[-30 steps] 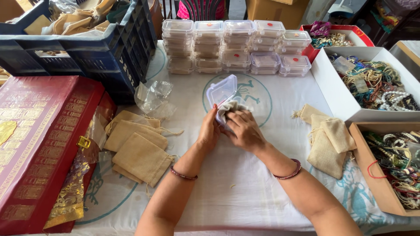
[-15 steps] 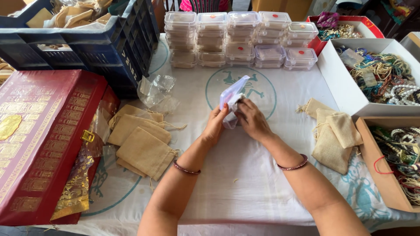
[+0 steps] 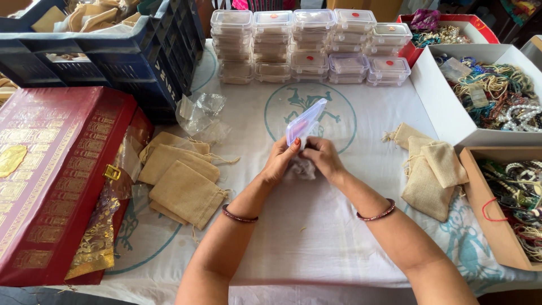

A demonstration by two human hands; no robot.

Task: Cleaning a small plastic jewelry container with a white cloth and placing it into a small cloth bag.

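Both hands meet over the middle of the white printed tablecloth [image 3: 316, 237]. My left hand [image 3: 280, 161] and my right hand [image 3: 322, 158] together hold a small clear plastic box [image 3: 304, 125] whose hinged lid stands open and tilted upward. Something pale and crumpled [image 3: 302, 168] sits under my fingers in the box's base; I cannot make out what it is. Each wrist wears a dark red bangle.
Stacks of shut clear boxes [image 3: 307, 45] line the far edge. Burlap pouches lie at left [image 3: 183, 183] and right [image 3: 429, 169]. A blue crate [image 3: 101, 51] and a red-and-gold box [image 3: 53, 169] stand left. Open boxes of beaded jewellery [image 3: 497, 96] sit right.
The clear box's lid has swung further open and stands more upright. Both hands stay on the box at the same spot; the camera view has shifted slightly.
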